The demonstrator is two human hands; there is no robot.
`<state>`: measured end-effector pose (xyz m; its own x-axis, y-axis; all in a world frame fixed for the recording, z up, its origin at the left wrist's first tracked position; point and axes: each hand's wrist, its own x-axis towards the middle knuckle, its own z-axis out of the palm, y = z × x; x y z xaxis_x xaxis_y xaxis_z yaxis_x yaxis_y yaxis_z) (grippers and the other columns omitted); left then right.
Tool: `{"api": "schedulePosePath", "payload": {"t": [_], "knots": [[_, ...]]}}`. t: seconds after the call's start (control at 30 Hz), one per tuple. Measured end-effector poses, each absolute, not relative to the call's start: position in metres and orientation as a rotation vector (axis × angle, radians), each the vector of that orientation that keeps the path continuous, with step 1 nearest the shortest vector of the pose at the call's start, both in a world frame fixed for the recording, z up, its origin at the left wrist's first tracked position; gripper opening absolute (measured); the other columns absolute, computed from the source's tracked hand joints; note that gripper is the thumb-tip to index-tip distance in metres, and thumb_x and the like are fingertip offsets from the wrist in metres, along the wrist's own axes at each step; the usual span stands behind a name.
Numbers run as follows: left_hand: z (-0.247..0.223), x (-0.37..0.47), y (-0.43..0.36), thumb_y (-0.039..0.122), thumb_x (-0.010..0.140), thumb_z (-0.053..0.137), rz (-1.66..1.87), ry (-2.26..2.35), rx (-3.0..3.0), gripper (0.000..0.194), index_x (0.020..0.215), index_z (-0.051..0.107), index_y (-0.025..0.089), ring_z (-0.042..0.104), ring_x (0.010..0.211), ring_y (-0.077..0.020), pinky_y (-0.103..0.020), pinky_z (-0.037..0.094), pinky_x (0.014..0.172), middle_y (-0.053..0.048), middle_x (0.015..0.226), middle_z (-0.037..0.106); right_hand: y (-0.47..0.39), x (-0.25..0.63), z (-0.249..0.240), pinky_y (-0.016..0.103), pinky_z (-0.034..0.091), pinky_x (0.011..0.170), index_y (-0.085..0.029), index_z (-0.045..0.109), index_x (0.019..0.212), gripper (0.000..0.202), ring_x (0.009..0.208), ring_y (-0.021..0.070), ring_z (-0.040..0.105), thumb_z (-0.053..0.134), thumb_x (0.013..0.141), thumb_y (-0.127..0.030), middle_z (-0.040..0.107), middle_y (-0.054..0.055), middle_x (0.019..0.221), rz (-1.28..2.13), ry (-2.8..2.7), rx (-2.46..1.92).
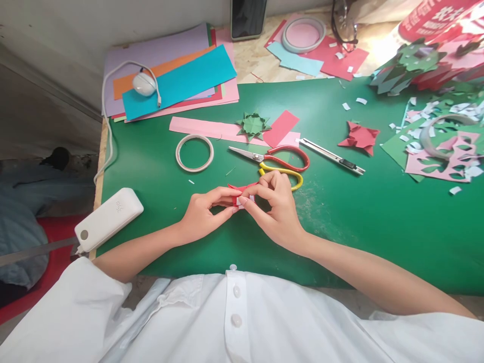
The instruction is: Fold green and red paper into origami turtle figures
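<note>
A small folded red paper piece [235, 200] with a white patch is held above the green table, between both hands. My left hand [204, 212] grips its left side with thumb and fingers. My right hand [276, 212] pinches it from the right, thumb and forefinger at the white patch. Just beyond my right hand lie scissors [260, 158] with one red and one yellow handle, the yellow one partly behind my fingers. Farther back, a green folded paper star [254, 125] rests on a pink strip [212, 127], beside a red paper rectangle [282, 129].
A tape roll [194, 153] and a white power bank [109, 220] are on the left. To the right lie a utility knife [333, 157], a red folded piece [360, 137] and paper scraps [442, 161]. Colored sheets [181, 83] and a phone [248, 19] are at the back.
</note>
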<state>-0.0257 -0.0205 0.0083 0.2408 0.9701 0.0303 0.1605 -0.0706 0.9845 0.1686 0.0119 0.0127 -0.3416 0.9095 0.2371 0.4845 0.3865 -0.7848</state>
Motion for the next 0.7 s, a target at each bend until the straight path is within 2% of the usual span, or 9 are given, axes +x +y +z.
{"api": "schedulePosePath", "payload": {"t": [0.33,0.7], "knots": [[0.0078,-0.0245,-0.0224,0.012,0.090,0.070,1.002,1.125,1.588,0.029,0.117,0.064,0.021,0.078,0.098,-0.0101,-0.016,0.062,0.094,-0.001,0.107,0.080,0.0108,0.1658,0.0134,0.039,0.035,0.082,-0.025,0.076,0.085,0.021,0.091,0.0188,0.043,0.061,0.096,-0.036,0.040,0.004,0.085,0.815,-1.970,-1.260],[0.0072,-0.0259,-0.0229,0.012,0.088,0.071,0.949,1.212,1.600,0.033,0.117,0.060,0.024,0.079,0.093,-0.0078,-0.008,0.059,0.087,0.003,0.101,0.082,0.0118,0.1654,0.0112,0.035,0.032,0.076,-0.025,0.078,0.085,0.018,0.084,0.0171,0.041,0.065,0.093,-0.035,0.040,0.003,0.077,0.741,-1.982,-1.244]]}}
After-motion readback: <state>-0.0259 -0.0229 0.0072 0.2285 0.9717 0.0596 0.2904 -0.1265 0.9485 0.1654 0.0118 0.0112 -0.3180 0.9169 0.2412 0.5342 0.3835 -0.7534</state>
